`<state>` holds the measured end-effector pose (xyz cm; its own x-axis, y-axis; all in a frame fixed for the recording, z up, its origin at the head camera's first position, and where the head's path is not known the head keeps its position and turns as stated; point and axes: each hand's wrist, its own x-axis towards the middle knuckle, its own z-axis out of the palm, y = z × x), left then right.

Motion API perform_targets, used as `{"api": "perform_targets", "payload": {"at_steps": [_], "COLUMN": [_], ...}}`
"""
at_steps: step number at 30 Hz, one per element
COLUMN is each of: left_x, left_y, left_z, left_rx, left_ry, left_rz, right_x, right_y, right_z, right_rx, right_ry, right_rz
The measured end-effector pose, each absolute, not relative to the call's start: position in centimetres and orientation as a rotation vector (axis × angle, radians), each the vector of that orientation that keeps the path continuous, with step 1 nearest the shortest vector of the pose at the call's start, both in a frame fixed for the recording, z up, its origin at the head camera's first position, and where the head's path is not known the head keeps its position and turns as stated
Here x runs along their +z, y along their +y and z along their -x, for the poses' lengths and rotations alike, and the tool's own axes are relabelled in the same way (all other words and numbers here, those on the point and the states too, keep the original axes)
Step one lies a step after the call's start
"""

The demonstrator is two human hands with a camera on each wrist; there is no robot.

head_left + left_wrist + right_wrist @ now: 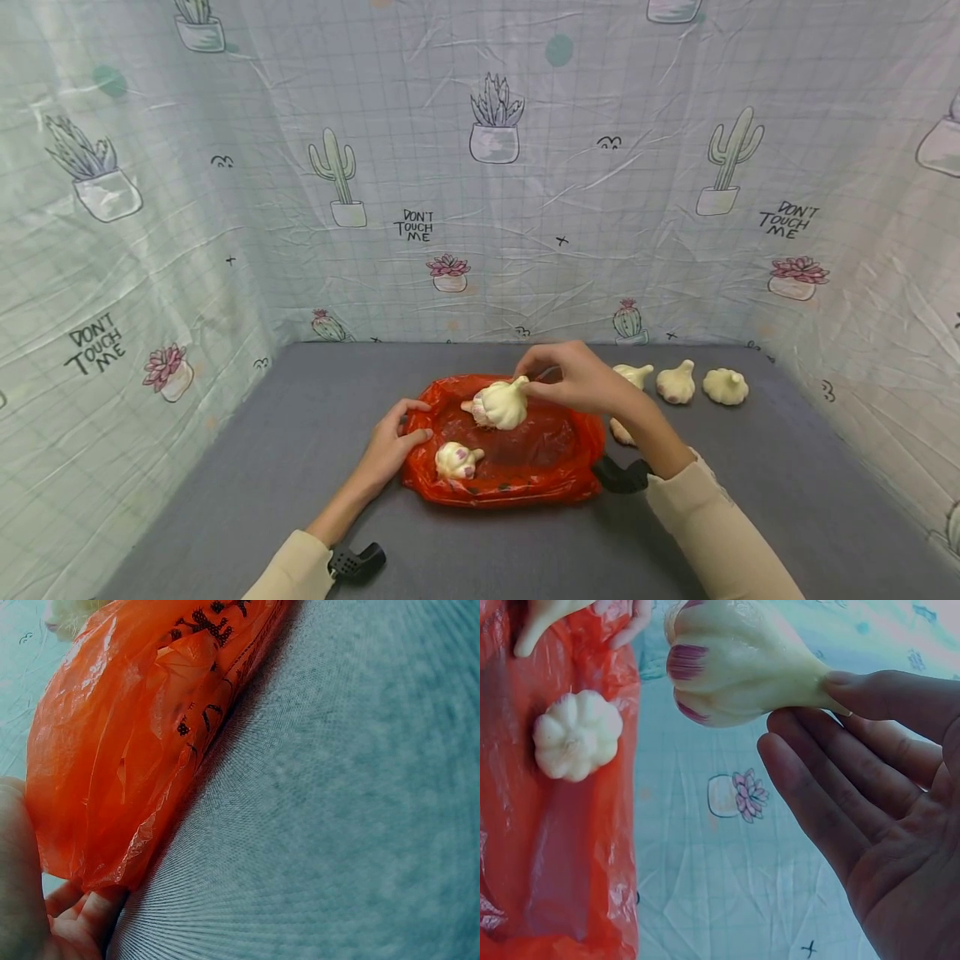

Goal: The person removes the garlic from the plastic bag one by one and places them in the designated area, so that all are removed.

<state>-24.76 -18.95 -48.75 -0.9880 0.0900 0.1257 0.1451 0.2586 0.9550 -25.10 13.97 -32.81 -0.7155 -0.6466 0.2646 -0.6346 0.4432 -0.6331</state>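
Note:
A red plastic bag (pixel 517 492) lies spread with its mouth up on the table. My left hand (pixel 392 439) pinches its left rim; in the left wrist view the thumb and fingertips meet the bag's edge (pixel 105 765). Over the bag, my right hand (pixel 573 379) holds a garlic bulb (pixel 504 406) by its stem, between thumb and fingers, as the right wrist view also shows. One garlic bulb (pixel 456 460) rests inside the bag near the front left. Another is mostly hidden behind the held bulb; its pale body (pixel 577 735) appears in the right wrist view.
Right of the bag sit several more garlic bulbs: one (pixel 725 387) farthest right, one (pixel 677 383) beside it, and one (pixel 633 375) partly behind the right wrist. Another (pixel 622 432) is mostly covered by the right forearm. A patterned curtain (pixel 495 208) surrounds the grey table (pixel 300 433).

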Motion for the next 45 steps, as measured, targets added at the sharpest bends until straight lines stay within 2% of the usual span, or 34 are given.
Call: {"api": "perform_targets", "payload": {"at_steps": [13, 45], "left_x": [-48.8, -48.8], "left_y": [-18.9, -18.8], "left_z": [24.9, 25.0], "left_rx": [-1.880, -1.866], "left_ry": [-2.459, -2.470], "left_rz": [0.224, 0.219], "right_x": [-33.3, -31.9], "right_y": [16.6, 20.5], "right_z": [23.8, 22.7], "right_rx": [-1.291, -1.308], "right_ry": [2.697, 2.797], "right_rz": [1.112, 1.164]}}
